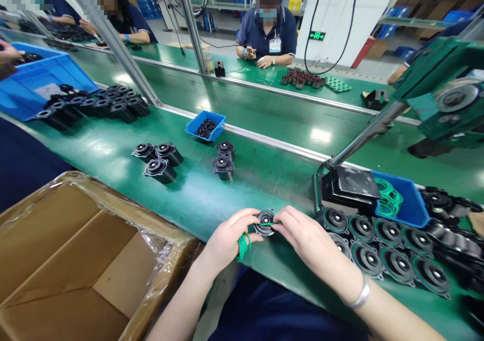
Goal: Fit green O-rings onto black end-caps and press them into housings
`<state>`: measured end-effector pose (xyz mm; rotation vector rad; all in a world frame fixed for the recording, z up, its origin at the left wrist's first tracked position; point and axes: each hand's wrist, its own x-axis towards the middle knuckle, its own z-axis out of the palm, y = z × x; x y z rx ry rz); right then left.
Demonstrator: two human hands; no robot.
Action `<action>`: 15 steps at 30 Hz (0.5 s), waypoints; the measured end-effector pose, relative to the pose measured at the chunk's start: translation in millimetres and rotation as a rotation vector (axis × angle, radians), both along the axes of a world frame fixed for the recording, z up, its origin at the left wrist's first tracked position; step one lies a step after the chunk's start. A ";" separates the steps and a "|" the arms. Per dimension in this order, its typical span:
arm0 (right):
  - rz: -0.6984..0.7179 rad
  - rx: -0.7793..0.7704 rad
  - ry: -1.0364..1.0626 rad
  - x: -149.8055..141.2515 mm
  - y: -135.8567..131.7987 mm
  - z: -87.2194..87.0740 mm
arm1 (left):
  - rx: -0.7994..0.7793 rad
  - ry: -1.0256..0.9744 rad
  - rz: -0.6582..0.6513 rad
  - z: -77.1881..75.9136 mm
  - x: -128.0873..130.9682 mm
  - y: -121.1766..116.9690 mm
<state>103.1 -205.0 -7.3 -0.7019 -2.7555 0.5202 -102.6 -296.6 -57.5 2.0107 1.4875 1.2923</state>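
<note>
Your right forearm [395, 308]'s closest. Left grip [225, 237] clasps the motor housing [266, 219] at the near tabletop [181, 205] edge; right grip [302, 232] pinches a green O-ring [267, 224]. Ring's likely light, stretchy; hold housing by its rigid sides.

A green sign [317, 36] bearing arrows and a figure marked a white pillar [335, 13]; no lettering was legible.

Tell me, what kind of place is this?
It looks like a factory, probably an assembly line. Lots of look-alike black parts stand in rows on a long green bench, and a worker wearing a badge has both hands busy on the far side.
</note>
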 end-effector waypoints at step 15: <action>-0.082 -0.025 0.075 1.2 -19.7 -12.6 | -0.115 0.076 -0.020 9.6 -4.8 2.1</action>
